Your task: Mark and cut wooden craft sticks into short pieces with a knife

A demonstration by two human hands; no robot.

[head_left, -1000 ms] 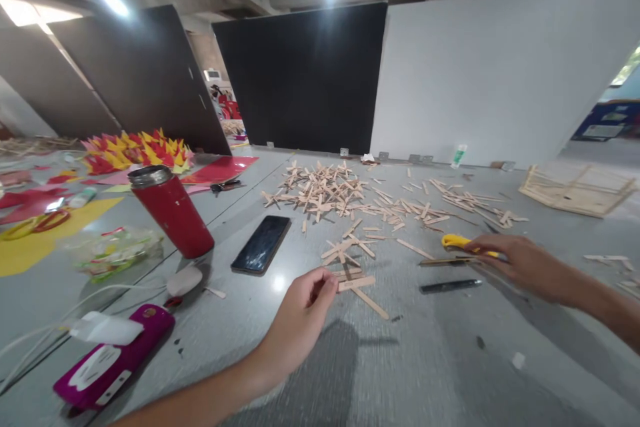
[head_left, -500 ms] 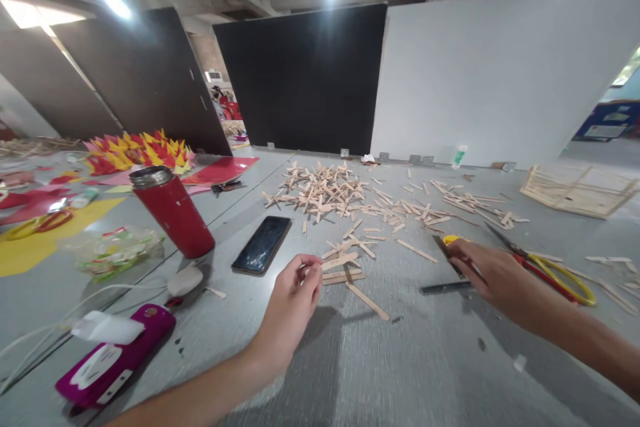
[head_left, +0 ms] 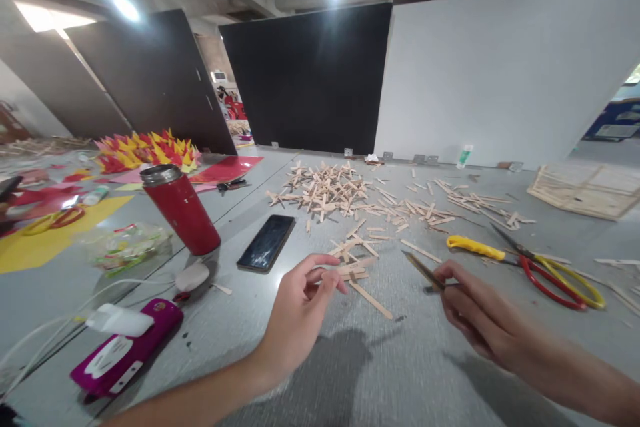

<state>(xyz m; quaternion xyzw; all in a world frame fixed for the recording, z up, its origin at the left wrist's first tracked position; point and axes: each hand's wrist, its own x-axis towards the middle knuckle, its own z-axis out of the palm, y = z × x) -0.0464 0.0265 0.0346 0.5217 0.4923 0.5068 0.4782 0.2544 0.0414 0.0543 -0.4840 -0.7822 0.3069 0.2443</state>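
Observation:
My left hand [head_left: 303, 307] is closed in a pinch over the table, fingers curled on a flat wooden craft stick [head_left: 361, 267] that points right. Under and beside it lie other craft sticks [head_left: 371, 299]. To the right, my right hand [head_left: 483, 320] is closed on a thin, dark, blade-like strip [head_left: 419, 268], tilted with its free end toward the sticks; its grip end is hidden in the fingers. Beyond this hand lies a yellow-handled tool [head_left: 475, 247], its dark end reaching toward the scissors [head_left: 555, 273] with red and yellow handles.
A heap of craft sticks [head_left: 327, 188] spreads across the middle. Left stand a phone [head_left: 266, 243], a red flask [head_left: 185, 210] and a purple power strip [head_left: 127, 347] with cables. A stick-built frame [head_left: 583, 193] sits far right. Black [head_left: 307, 80] and white panels [head_left: 480, 73] rise behind.
My right hand has drawn back toward me and lifted the dark strip, uncovering the yellow-handled tool. My left hand has shifted slightly right with the stick.

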